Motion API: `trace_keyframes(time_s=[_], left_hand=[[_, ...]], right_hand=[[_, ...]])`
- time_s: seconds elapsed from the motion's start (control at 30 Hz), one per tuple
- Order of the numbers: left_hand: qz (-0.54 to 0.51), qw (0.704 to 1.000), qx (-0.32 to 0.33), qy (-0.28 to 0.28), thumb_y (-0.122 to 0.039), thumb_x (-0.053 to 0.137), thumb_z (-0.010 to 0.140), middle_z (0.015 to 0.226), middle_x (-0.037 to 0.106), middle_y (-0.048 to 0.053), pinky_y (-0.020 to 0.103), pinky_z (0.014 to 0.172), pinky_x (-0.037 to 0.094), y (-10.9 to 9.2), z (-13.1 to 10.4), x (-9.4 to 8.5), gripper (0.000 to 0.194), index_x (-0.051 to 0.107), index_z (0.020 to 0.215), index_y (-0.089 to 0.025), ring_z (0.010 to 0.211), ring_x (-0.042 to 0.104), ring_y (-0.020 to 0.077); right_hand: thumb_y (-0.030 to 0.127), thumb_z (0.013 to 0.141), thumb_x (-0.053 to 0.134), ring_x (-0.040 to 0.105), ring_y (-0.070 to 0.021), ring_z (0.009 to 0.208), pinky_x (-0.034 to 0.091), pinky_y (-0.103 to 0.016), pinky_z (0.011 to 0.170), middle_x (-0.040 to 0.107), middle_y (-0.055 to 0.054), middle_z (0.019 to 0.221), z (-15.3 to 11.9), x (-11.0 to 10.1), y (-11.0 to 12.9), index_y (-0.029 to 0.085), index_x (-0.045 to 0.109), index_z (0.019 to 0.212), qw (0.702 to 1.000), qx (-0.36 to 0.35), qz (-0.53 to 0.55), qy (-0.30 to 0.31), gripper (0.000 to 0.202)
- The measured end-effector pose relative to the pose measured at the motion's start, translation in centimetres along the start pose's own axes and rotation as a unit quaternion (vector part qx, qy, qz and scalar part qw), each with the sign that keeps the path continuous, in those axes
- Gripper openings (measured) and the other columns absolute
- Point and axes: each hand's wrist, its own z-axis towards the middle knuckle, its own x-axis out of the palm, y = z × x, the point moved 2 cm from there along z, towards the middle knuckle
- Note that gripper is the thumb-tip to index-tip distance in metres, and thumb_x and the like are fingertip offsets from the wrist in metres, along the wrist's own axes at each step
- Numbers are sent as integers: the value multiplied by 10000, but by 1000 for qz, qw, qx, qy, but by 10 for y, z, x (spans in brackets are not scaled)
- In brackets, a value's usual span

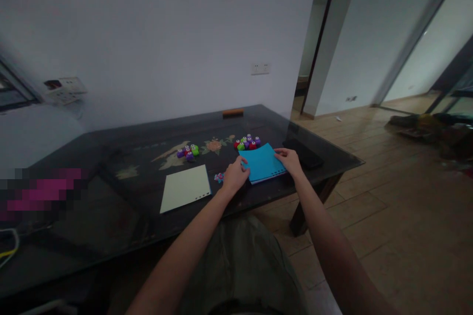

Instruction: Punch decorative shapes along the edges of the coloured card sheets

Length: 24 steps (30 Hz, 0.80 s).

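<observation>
A blue sheet of paper with punched holes along its near edge lies over other sheets at the table's front. My left hand grips its left edge between thumb and fingers. At the right edge, my right hand pinches the same sheet. Left of my hands lies a pale cream sheet, also punched along its near edge. Between the two, partly covered by my left hand, sits a small pink-and-blue patterned item whose kind I cannot make out.
Small purple, green and red toy pieces with eye-like dots form one cluster at left and another cluster behind the blue sheet. A dark flat object lies at right. A brown block rests at the back of the black table.
</observation>
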Motion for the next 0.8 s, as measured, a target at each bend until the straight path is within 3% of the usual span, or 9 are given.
trace_keyframes(time_s=[0.4,0.8], left_hand=[[80,996,7,33,-246,558,773,737,656,16,260,619,402,-3,-3,4,286,504,1054,-242,717,625,204],[94,994,28,49,-212,549,763,758,661,17,255,634,413,1,-2,8,188,601,940,-249,708,614,187]], right_hand=[[226,724,615,591,-158,635,443,-269,634,667,-51,714,-4,7,-2,165,708,935,994,-27,-103,-14,239],[175,705,615,556,-155,646,423,-270,639,631,-36,722,-6,8,2,166,695,949,986,-40,-164,-8,257]])
